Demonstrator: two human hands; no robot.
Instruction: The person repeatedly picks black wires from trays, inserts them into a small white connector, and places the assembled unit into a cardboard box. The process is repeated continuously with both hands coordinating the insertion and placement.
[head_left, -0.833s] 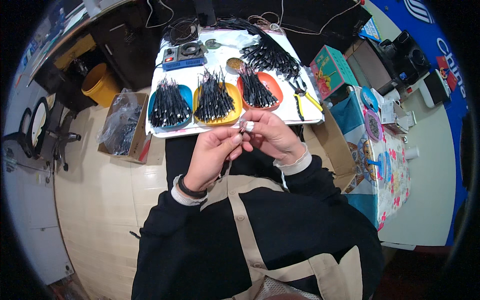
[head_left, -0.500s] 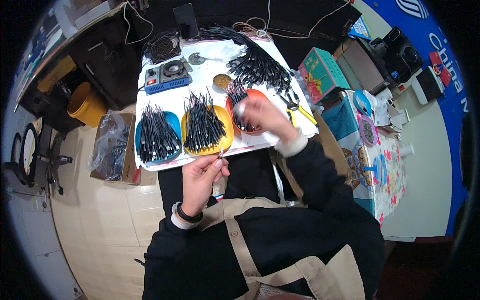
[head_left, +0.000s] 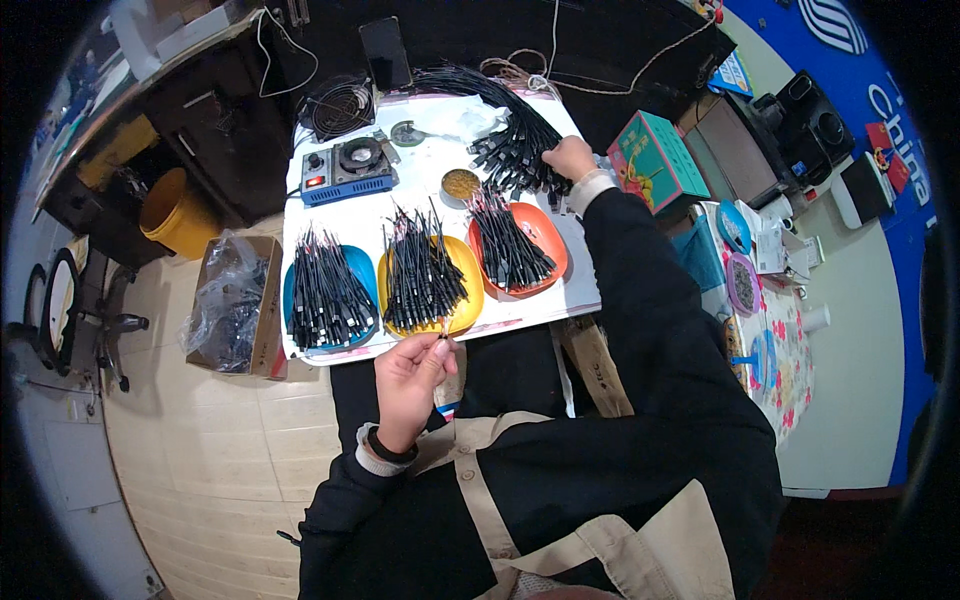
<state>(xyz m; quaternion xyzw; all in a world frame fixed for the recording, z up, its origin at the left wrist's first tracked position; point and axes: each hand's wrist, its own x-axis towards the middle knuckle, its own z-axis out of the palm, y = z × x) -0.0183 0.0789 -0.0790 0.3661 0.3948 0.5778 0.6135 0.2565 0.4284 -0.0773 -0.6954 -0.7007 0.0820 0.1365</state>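
Observation:
At the near edge of the table, in front of the yellow tray [head_left: 476, 300], my left hand [head_left: 408, 385] is closed in a pinch. Thin pale wires [head_left: 445, 328] stick up from its fingertips; the rest of them is hidden. My right arm stretches to the back right, where my right hand [head_left: 572, 158] has its fingers curled at the edge of a large bundle of black cables [head_left: 520, 140], apparently on a black cable. Short black cables with stripped ends fill the yellow tray, the blue tray [head_left: 364, 266] and the orange tray [head_left: 553, 240].
A blue heating unit [head_left: 350, 172] with a lit red switch stands at the back left, near a fan [head_left: 338, 108]. A round tin [head_left: 460, 185] of amber material sits behind the trays. Right of the table is a green box [head_left: 655, 165]; left, a floor carton [head_left: 262, 300].
My right hand has moved from the orange tray to the cable bundle at the back right. My left hand keeps its pinch. The view has shifted slightly.

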